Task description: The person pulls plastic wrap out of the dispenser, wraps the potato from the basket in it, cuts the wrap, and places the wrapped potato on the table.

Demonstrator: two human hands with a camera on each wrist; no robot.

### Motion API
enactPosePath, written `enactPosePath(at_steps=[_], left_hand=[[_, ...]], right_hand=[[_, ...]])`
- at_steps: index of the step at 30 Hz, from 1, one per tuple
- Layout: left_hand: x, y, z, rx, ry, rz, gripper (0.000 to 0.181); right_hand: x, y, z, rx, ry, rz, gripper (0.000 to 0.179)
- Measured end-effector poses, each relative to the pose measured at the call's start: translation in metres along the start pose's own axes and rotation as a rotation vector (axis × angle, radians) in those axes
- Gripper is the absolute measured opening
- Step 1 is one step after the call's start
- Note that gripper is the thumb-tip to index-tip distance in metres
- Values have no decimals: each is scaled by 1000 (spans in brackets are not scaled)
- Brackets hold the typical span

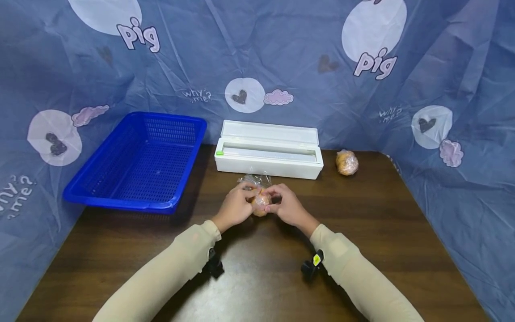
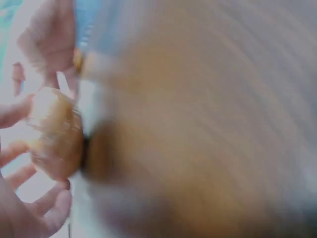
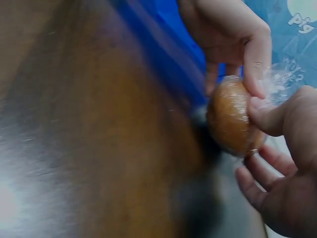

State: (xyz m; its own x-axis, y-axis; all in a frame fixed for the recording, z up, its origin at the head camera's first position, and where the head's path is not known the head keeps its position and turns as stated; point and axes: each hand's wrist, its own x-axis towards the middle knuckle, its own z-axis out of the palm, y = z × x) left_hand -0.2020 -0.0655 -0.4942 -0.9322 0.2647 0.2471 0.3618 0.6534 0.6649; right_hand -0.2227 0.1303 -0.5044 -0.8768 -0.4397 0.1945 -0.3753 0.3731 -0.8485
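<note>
Between both hands, over the middle of the table, is a golden-brown bun wrapped in clear cling film. My left hand grips it from the left, with fingers and thumb at its upper side. From the right, my right hand pinches it. In the right wrist view the film hugs the glossy bun, and a crumpled loose end of film sticks out past the thumbs. The left wrist view is washed out and blurred, but the bun shows among the fingers.
Behind the hands stands a white cling film dispenser, lid raised, a roll inside. A blue plastic basket sits at the left. Another wrapped bun lies right of the dispenser. A patterned blue cloth hangs behind the brown table.
</note>
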Motion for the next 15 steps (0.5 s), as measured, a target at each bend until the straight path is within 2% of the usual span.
enactPosePath(at_steps=[5, 10, 12, 15], left_hand=[[10, 3, -2, -220, 74, -161, 32], [12, 5, 1, -327, 131, -269, 19], [12, 7, 3, -352, 159, -291, 18], [12, 10, 6, -371, 200, -321, 18]], right_hand=[[11, -5, -6, -32, -85, 2, 36], [16, -5, -10, -64, -134, 14, 37], [16, -5, -11, -38, -136, 27, 35], [15, -5, -11, 88, -126, 79, 28]])
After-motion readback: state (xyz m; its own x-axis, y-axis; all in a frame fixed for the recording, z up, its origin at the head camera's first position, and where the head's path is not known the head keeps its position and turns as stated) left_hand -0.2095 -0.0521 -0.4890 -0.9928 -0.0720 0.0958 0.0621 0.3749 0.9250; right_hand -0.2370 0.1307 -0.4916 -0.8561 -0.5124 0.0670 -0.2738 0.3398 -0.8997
